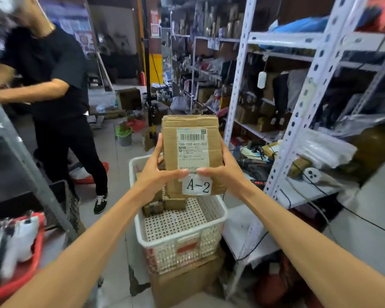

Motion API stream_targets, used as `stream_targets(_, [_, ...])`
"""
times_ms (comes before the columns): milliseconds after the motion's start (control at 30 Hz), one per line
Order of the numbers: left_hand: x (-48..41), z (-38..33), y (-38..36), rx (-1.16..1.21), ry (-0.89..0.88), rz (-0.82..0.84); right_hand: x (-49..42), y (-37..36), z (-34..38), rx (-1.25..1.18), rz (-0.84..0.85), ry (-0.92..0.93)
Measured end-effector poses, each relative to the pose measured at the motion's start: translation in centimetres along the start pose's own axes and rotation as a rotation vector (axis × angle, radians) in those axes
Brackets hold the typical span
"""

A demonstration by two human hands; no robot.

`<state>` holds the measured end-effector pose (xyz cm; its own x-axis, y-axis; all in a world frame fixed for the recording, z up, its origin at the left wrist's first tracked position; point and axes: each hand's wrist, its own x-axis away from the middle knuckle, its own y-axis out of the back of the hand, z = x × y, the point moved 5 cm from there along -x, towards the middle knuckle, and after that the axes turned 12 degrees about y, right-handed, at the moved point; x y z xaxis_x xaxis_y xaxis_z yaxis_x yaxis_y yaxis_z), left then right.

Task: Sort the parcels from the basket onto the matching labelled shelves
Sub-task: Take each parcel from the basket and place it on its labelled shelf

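Presently: parcel (192, 152) marked A-2, upright, clamped between left grip (156, 174) and right grip (226, 172), above basket (180, 236).

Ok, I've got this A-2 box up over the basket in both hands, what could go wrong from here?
The left hand and right hand grip only the lower half of the parcel, so it may slip and fall onto the small boxes in the basket. A person in black stands close on the left; swinging that way could bump them. The basket sits on a cardboard box, so a knock might tip it.
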<state>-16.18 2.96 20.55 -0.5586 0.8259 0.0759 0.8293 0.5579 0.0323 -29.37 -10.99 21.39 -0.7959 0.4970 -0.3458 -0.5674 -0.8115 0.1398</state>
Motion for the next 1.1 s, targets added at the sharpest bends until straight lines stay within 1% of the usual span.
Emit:
stream_targets(167, [6.6, 0.1, -5.7, 0.019, 0.013, -0.024, 7.9, 2.8, 3.7, 0.004, 0.039, 0.040])
stream_targets(233, [8.7, 0.1, -8.7, 0.002, 0.000, -0.005, 11.2, 4.5, 4.7, 0.023, 0.015, 0.044])
stream_targets(367, [11.3, -0.2, -15.4, 0.009, 0.027, 0.054, 17.9, 9.4, 6.0, 0.006, -0.076, -0.010])
stream_targets(500, [12.5, -1.0, -23.7, 0.026, 0.026, 0.223, 24.1, 16.0, 8.1, 0.029, -0.177, -0.005])
stream_targets(633, [13.4, -2.0, -33.3, 0.016, 0.003, 0.420, 29.8, 22.8, 10.2, 0.139, -0.303, -0.005])
stream_targets(800, [14.6, -3.2, -45.4, 0.001, -0.037, 0.691, 37.7, 30.3, 12.4, 0.231, -0.546, -0.015])
stream_targets(867, [15.5, -3.6, -50.4, -0.009, -0.063, 0.835, 41.4, 33.3, 13.5, 0.262, -0.661, -0.049])
stream_targets(967, [17.3, -4.4, -57.8, -0.019, -0.095, 1.008, 46.8, 37.0, 15.9, 0.347, -0.845, -0.086])
stream_targets(1033, [18.9, -4.8, -62.3, -0.032, -0.109, 1.106, 50.3, 38.6, 17.8, 0.397, -0.964, -0.140])
stream_targets(1100, [20.8, -5.3, -66.6, -0.026, -0.088, 1.210, 53.9, 39.7, 20.0, 0.470, -1.093, -0.189])
